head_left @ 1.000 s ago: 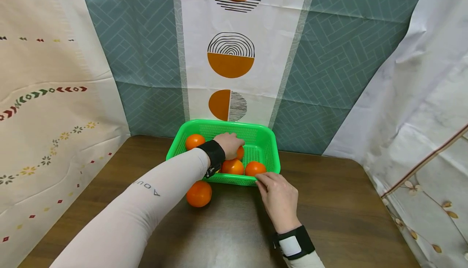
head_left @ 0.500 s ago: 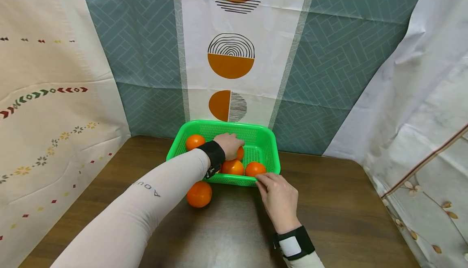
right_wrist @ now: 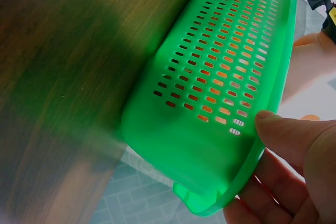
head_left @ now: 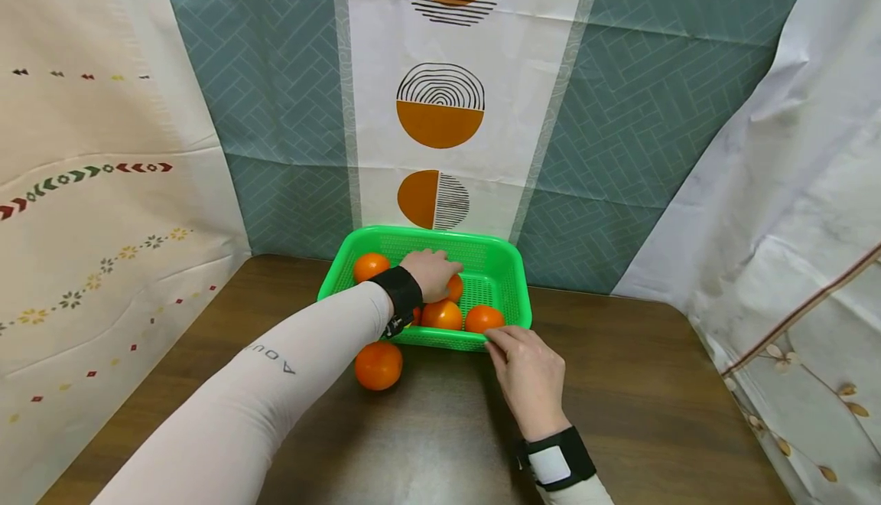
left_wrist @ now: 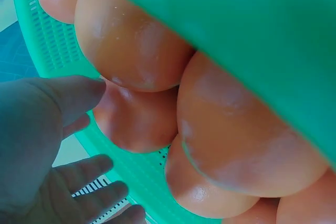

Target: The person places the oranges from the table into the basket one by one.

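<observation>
A green plastic basket [head_left: 505, 275] stands at the table's far side with several oranges in it. My left hand [head_left: 432, 272] reaches into the basket over one orange [head_left: 454, 288]. In the left wrist view its thumb [left_wrist: 73, 95] touches an orange [left_wrist: 136, 121] and its fingers [left_wrist: 97, 179] lie loosely spread, not wrapped round it. My right hand [head_left: 526, 371] holds the basket's near right rim [right_wrist: 273, 77], thumb [right_wrist: 286, 132] against the wall and fingers beneath the edge. Other oranges [head_left: 441, 314] [head_left: 482, 318] [head_left: 371, 266] lie in the basket.
One loose orange [head_left: 378, 365] lies on the brown wooden table [head_left: 654, 382] just in front of the basket's near left corner, beside my left forearm. Patterned cloth hangs behind the basket and along both sides of the table.
</observation>
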{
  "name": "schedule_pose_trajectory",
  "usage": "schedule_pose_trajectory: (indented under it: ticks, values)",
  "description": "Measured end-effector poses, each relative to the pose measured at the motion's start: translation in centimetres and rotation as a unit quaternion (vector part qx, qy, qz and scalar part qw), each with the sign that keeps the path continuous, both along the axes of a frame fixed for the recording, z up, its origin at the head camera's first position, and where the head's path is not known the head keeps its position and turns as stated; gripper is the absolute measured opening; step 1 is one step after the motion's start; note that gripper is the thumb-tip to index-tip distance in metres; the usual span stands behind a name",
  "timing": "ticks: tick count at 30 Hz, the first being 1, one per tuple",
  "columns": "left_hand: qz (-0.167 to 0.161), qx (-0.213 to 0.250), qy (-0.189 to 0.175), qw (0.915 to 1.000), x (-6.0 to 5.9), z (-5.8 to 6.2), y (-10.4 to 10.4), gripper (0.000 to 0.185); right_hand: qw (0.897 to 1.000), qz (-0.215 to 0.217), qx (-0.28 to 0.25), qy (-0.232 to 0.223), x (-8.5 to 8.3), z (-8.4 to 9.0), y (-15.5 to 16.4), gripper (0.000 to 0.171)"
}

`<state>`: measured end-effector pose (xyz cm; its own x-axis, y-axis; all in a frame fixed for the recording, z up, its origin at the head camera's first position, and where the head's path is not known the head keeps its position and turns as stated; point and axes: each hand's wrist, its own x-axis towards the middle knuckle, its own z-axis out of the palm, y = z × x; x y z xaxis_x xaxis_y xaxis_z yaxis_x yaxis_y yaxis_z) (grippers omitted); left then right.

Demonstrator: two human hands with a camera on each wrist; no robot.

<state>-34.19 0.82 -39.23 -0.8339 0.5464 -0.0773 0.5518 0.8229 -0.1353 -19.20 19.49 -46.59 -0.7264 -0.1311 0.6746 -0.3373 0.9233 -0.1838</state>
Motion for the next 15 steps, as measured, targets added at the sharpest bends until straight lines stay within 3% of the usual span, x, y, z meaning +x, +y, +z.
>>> schedule_pose_trajectory:
  ticks: [15]
  values:
    - [-0.022, 0.029, 0.044, 0.9984, 2.0, 1.2, -2.3, 0.058, 1.000, 0.004, 0.002, 0.002, 0.0, -0.1, 0.1, 0.024]
